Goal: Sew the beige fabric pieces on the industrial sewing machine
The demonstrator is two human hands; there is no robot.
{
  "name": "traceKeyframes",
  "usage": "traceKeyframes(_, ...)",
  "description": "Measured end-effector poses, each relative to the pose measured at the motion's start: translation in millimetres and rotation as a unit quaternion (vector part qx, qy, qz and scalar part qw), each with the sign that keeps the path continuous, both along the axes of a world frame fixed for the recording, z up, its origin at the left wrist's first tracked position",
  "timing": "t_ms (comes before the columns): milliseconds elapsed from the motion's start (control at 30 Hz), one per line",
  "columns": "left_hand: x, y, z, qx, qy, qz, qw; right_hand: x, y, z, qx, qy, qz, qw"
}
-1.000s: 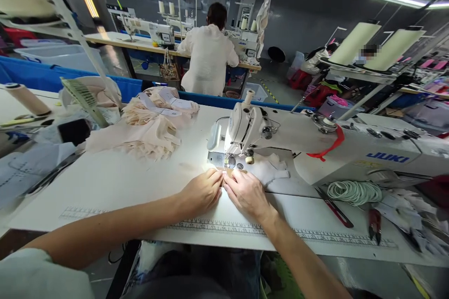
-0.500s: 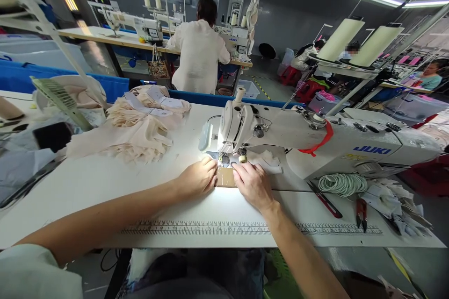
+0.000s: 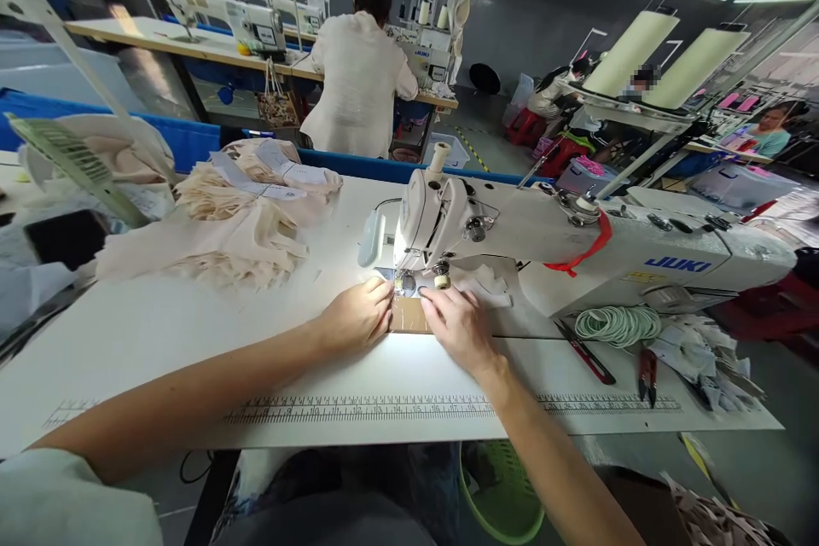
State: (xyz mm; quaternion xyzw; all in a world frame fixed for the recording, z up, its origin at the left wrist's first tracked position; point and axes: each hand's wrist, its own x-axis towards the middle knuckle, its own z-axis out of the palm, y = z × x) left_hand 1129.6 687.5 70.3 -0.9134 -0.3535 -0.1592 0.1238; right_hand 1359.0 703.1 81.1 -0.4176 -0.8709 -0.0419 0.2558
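Piece being pressed flat under needle by left hand and right hand; steady, straight feeding judged needed next.

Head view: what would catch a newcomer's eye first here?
The lit patch at the needle of the white sewing machine, mid-table, draws the eye: the left hand and right hand press flat on either side of a small tan fabric piece there. Next comes the heap of pale peach fabric at the table's left, and a person in white seated with their back turned at the bench behind.
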Motion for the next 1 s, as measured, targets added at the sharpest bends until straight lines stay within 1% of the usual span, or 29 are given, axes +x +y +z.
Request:
traceKeyframes(100, 0, 0, 2.4, -0.015, -0.017, -0.002, 1.0, -1, 16, 5.1, -0.067, 0.046, -0.028, 0.996)
traceKeyframes(167, 0, 0, 4.1, -0.018, -0.024, 0.002, 1.0, -3, 27, 7.4, -0.086, 0.042, -0.061, 0.994)
traceKeyframes(233, 0, 0, 5.3, -0.018, -0.028, 0.003, 0.999, -5, 33, 8.6, -0.088, 0.03, -0.087, 0.992)
traceKeyframes(333, 0, 0, 6.1, -0.024, -0.037, 0.0, 0.999, -8, 29, 9.9, -0.079, 0.028, -0.101, 0.991)
traceKeyframes(433, 0, 2, 6.7, -0.032, -0.041, 0.002, 0.999, -11, 19, 11.7, -0.074, 0.034, -0.091, 0.993)
traceKeyframes(500, 1, 5, 6.8, -0.029, -0.029, 0.006, 0.999, -13, 15, 12.2, -0.085, 0.033, -0.089, 0.992)
traceKeyframes(633, 1, 10, 5.1, -0.016, -0.002, 0.016, 1.0, -17, 18, 10.7, -0.106, 0.003, -0.147, 0.983)
traceKeyframes(733, 2, 11, 5.9, -0.025, 0.002, 0.025, 0.999, -15, 19, 8.9, -0.091, 0.0, -0.144, 0.985)
traceKeyframes(800, 2, 12, 9.7, -0.041, -0.004, 0.028, 0.999, -12, 16, 8.2, -0.071, 0.005, -0.138, 0.988)
traceKeyframes(833, 2, 12, 12.5, -0.051, -0.008, 0.036, 0.998, -10, 15, 8.2, -0.064, 0.005, -0.135, 0.989)
traceKeyframes(867, 1, 12, 15.7, -0.064, -0.011, 0.057, 0.996, -8, 13, 8.3, -0.062, 0.005, -0.132, 0.989)
traceKeyframes(933, -1, 14, 22.1, -0.09, -0.016, 0.131, 0.987, -7, 9, 9.4, -0.074, 0.007, -0.117, 0.99)
traceKeyframes(1000, -6, 18, 27.4, -0.108, -0.016, 0.209, 0.972, -9, 4, 11.5, -0.105, 0.016, -0.08, 0.991)
